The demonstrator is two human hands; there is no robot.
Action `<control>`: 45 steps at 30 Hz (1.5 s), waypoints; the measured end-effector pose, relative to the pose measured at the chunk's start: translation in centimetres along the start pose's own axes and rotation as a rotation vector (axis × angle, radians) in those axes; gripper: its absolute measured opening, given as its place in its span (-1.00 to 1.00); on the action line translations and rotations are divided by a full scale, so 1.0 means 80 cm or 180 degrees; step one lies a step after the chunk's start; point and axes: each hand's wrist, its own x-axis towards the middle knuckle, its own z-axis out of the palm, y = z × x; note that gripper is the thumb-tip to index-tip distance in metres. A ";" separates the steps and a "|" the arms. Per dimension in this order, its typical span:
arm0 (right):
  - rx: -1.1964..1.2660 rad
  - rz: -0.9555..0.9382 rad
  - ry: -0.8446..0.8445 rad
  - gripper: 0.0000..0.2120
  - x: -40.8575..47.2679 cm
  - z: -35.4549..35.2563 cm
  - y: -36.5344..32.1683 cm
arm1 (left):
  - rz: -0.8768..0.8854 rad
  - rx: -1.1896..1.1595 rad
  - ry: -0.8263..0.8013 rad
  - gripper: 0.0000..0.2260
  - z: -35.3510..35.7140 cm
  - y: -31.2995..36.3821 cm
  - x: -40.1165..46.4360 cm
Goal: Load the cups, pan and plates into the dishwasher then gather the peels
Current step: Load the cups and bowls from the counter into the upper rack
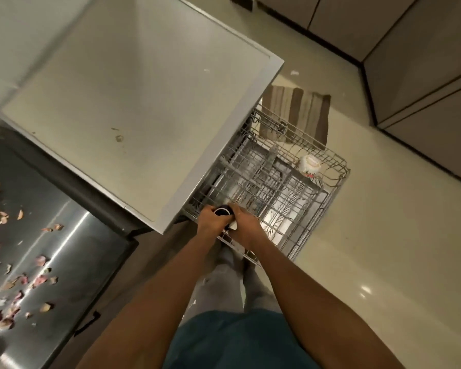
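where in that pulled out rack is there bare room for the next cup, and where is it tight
The middle of the rack is bare, between the white cup at the far corner and both hands at the near edge. The near left corner is crowded: the left hand and right hand hold a dark cup there, close under the countertop overhang.

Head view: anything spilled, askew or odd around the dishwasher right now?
Yes. Pinkish peels lie scattered loose across the steel counter, ungathered. A small dried stain marks the white worktop. In the rack, the white cup looks settled; both hands hold a dark cup.
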 end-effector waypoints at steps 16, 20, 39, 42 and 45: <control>0.0967 0.0773 0.0226 -0.65 0.087 0.061 0.014 | -0.0330 0.0787 -0.0161 -0.19 0.023 -0.018 0.148; 0.0737 0.0622 0.0304 -0.66 0.107 0.069 0.030 | -0.0236 0.1089 -0.0139 -0.30 0.032 -0.030 0.168; -0.0179 0.0705 -0.0264 -0.71 0.128 0.091 0.062 | -0.0123 0.1603 -0.0270 -0.38 0.071 -0.055 0.191; -0.0173 0.0629 -0.0334 -0.68 0.128 0.088 0.064 | -0.0031 0.1628 -0.0288 -0.37 0.072 -0.057 0.186; -0.0137 0.0604 -0.0432 -0.65 0.128 0.088 0.064 | 0.0032 0.1609 -0.0299 -0.34 0.068 -0.056 0.180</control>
